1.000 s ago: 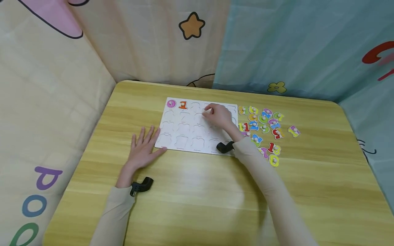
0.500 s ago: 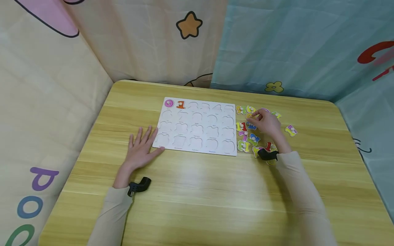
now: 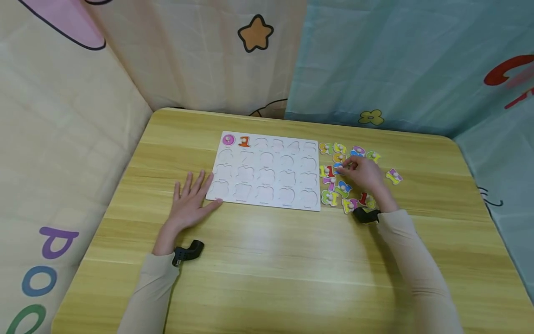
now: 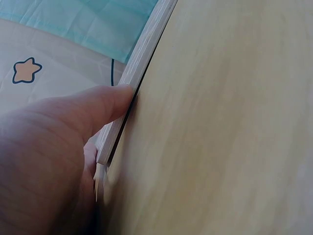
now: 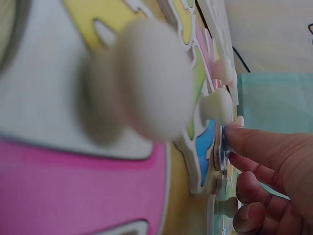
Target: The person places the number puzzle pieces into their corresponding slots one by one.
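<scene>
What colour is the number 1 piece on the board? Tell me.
The number 1 piece is orange, clearest in the head view.

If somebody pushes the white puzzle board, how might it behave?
The white puzzle board is probably stiff: its edge looks solid and straight. Lying flat, it would likely slide rather than tip, though the left hand touching its edge may resist.
</scene>
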`<action>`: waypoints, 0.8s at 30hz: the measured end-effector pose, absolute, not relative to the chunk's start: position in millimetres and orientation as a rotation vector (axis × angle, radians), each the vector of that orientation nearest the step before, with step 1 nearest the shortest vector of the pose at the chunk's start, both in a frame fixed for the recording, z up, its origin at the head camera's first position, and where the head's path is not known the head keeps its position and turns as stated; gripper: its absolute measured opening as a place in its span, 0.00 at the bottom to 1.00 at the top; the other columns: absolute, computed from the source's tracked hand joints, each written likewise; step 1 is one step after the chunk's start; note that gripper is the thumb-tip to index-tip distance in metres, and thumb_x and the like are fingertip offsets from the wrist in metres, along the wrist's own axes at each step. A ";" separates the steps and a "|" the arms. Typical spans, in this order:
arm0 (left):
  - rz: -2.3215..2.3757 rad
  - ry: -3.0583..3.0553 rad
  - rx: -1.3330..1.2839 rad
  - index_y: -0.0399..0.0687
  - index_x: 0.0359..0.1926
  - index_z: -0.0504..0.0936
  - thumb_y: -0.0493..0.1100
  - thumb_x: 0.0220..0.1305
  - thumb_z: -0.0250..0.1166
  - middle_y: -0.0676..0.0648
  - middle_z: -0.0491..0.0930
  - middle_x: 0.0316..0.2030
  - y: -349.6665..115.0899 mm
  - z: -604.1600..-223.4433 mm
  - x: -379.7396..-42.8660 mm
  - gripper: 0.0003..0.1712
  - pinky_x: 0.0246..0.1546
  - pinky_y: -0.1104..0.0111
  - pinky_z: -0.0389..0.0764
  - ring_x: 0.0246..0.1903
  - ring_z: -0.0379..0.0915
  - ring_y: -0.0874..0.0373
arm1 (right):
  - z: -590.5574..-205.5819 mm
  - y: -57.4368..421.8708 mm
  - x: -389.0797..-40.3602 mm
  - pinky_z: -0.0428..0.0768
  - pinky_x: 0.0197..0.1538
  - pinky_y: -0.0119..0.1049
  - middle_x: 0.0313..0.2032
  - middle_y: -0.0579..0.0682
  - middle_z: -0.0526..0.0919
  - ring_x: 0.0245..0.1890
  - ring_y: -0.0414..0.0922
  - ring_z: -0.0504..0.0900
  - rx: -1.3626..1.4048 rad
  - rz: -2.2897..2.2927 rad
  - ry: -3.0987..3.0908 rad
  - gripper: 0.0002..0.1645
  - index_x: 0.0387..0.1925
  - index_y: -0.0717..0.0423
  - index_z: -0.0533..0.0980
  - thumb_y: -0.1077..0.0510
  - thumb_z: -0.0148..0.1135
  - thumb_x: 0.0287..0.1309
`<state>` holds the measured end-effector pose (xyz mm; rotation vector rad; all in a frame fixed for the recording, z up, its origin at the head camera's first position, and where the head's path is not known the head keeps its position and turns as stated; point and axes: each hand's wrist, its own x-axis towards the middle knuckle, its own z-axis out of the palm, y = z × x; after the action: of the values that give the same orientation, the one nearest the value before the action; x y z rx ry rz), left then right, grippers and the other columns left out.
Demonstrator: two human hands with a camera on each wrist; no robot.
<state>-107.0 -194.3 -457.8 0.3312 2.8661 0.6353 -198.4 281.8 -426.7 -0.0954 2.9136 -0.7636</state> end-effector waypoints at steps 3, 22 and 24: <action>0.636 2.863 0.326 0.54 0.75 0.38 0.67 0.67 0.46 0.45 0.31 0.74 -194.5 -456.9 -106.2 0.47 0.61 0.47 0.15 0.69 0.15 0.45 | -428.2 279.6 -198.8 0.64 0.25 0.41 0.24 0.51 0.73 0.23 0.49 0.69 -0.116 -0.779 2.934 0.21 0.38 0.58 0.78 0.43 0.63 0.59; 0.641 2.863 0.331 0.53 0.75 0.39 0.67 0.67 0.47 0.44 0.31 0.74 -193.9 -455.8 -106.0 0.47 0.60 0.47 0.15 0.69 0.15 0.44 | -418.6 232.4 -214.8 0.68 0.25 0.39 0.25 0.52 0.77 0.21 0.48 0.72 -0.158 -0.961 2.858 0.20 0.34 0.59 0.78 0.44 0.65 0.58; 0.645 2.864 0.333 0.53 0.75 0.39 0.67 0.66 0.47 0.44 0.32 0.74 -193.2 -455.7 -105.7 0.47 0.61 0.47 0.15 0.69 0.15 0.44 | -419.2 214.9 -221.7 0.68 0.25 0.39 0.25 0.51 0.77 0.21 0.48 0.72 -0.163 -0.970 2.842 0.19 0.34 0.58 0.79 0.45 0.65 0.57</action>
<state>-105.7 -193.2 -455.7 0.3329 2.8638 0.6449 -221.7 214.9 -419.2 -0.1632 2.8424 -0.9704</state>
